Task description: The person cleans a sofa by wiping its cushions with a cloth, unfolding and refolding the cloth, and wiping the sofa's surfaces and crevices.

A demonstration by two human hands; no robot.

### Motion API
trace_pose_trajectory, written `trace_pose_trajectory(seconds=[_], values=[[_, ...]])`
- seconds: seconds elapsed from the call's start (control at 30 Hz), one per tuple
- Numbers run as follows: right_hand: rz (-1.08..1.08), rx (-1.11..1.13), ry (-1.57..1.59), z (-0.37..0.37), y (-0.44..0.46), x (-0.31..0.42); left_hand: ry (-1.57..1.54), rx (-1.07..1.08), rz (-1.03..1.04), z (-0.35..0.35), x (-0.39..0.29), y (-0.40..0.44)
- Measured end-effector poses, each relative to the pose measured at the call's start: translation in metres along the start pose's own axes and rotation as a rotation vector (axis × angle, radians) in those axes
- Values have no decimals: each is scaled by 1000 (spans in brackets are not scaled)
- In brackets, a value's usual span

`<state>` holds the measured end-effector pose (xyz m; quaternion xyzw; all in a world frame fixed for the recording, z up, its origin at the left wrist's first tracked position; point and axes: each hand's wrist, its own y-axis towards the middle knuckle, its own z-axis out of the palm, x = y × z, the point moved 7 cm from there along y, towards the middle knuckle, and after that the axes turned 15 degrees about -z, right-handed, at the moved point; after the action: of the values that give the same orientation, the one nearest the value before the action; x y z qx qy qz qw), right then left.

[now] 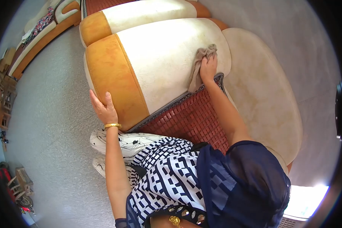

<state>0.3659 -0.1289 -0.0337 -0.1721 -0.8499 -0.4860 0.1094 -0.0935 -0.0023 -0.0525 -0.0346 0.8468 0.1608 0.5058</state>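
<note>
My right hand [208, 68] is closed on a crumpled grey-brown cloth [196, 71], pressed against the white part of a sofa armrest [167, 57] near its right end. One end of the cloth hangs down to the edge of the seat mat. My left hand [103, 109], with a gold bangle at the wrist, lies with fingers apart on the lower left edge of the armrest's orange panel [116, 76]. Faint yellowish marks and creases show on the white surface.
A reddish-brown woven mat [182, 117] with a dark border covers the seat beside me. The beige backrest [258, 91] rises on the right against a grey wall. Grey floor [57, 125] extends left, with wooden stools [5, 98] and another sofa [45, 34] beyond.
</note>
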Motion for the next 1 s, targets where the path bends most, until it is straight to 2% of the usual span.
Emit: trace_pose_trajectory(seconds=[0.1, 0.17, 0.2, 0.27, 0.4, 0.47, 0.5, 0.53, 0.6, 0.63, 0.67, 0.73, 0.77, 0.8, 0.83, 0.87, 0.93, 0.97, 1.0], values=[[133, -5, -54, -5, 21, -55, -16, 20, -22, 0, -2, 0], [396, -59, -186, -11, 16, -115, -23, 28, -32, 0, -2, -1], [397, -60, -188, -13, 14, -146, -28, 21, -22, 0, -3, -1], [777, -105, 88, -9, -13, -211, -32, 14, -13, -1, -4, -1], [891, -182, 145, -21, -17, -185, -26, 17, -20, -2, -3, -1], [932, -100, -103, -23, -20, -188, -36, 11, -10, 0, -5, -1], [1042, -82, -44, -31, -26, -175, -22, 4, -19, -1, -6, -2], [1039, -83, -44, -30, -36, -193, -8, -6, -29, -2, -5, -2], [861, 282, 20, -11, -57, -229, 64, -94, 20, -3, -7, -4], [876, 398, 137, -8, -76, -234, 141, -177, 72, -6, -10, -6], [888, 513, 255, -8, -99, -230, 142, -172, 72, -10, -15, -9], [605, 1070, -132, -38, -112, -174, 289, -334, 528, -20, -70, -38], [608, 1072, -135, -49, -123, -150, 218, -171, 636, -14, -88, -54], [347, 1062, -380, -58, -121, -122, 147, -6, 734, -5, -102, -74], [76, 1031, -613, -62, -113, -97, 113, 277, 787, 22, -100, -91], [77, 1035, -614, -66, -107, -86, 75, 560, 834, 49, -98, -109], [147, 1100, -514, -70, -105, -74, 299, 691, 886, 87, -117, -148], [152, 1095, -520, -72, -105, -75, 292, 692, 893, 100, -112, -156], [122, 1106, -512, -71, -104, -74, 314, 626, 1046, 114, -105, -171]])
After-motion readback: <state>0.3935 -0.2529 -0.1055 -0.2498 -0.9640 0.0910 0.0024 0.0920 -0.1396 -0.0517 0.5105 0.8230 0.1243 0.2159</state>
